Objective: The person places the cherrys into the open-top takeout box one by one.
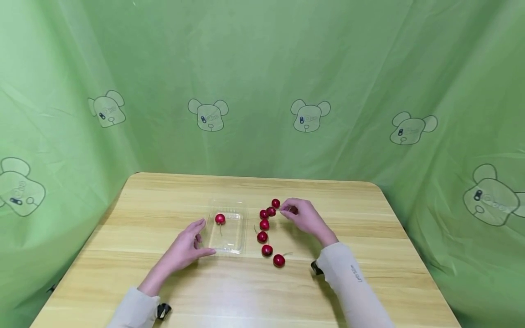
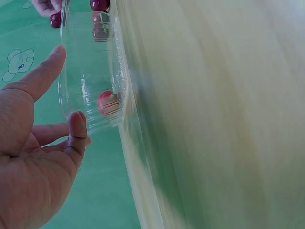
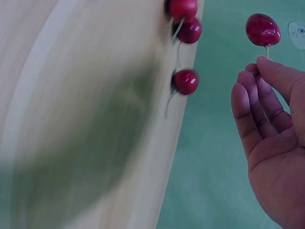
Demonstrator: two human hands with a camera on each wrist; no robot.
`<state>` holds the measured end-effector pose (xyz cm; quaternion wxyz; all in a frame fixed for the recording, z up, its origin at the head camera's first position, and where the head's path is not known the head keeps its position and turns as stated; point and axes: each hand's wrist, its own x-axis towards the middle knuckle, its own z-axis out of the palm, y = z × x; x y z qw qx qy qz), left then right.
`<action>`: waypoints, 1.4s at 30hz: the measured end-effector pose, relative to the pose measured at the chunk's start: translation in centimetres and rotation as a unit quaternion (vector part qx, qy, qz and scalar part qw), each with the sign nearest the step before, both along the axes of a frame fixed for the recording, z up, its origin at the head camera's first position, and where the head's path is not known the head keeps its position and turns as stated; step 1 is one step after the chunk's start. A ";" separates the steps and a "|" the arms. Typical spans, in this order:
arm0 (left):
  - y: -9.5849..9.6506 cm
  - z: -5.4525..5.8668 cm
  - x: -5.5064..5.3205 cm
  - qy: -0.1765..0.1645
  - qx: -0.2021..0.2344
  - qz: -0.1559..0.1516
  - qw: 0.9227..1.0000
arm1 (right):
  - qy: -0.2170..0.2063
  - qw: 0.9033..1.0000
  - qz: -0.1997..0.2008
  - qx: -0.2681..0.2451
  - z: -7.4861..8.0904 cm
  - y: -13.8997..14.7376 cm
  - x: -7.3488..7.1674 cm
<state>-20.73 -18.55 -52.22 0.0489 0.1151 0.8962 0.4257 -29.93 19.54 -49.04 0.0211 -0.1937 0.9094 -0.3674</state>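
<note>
My right hand (image 1: 302,215) pinches the stem of a red cherry (image 3: 263,29) between thumb and index finger; the fruit is raised past the fingertips. In the head view this cherry overlaps the back of a row of cherries (image 1: 264,224). My left hand (image 1: 186,246) spreads around the left side of a clear plastic container (image 1: 234,232), thumb at its near edge and fingers along its left edge. The left wrist view shows the thumb tip and a bent finger right at the rim. Inside the container lies one cherry (image 1: 220,219) with its stem.
The loose cherries stand in a curved line on the wooden table (image 1: 328,291), right of the container. The nearest cherry (image 1: 279,260) has its stem pointing right. A green curtain (image 1: 262,150) with mouse-head drawings hangs behind and along both sides.
</note>
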 end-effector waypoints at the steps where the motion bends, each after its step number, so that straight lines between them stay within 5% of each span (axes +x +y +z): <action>1: 0.0 0.0 0.1 0.002 -0.002 0.000 1.000 | 0.000 1.000 0.001 -0.004 0.2 -0.4 0.1; 16: 0.7 0.0 0.6 0.011 -0.005 0.015 1.000 | 0.008 1.000 0.004 -0.013 1.4 -6.8 0.4; 42: 0.9 -0.2 0.7 0.024 -0.021 0.023 0.999 | 0.057 0.998 -0.005 0.023 -0.2 -13.8 -0.2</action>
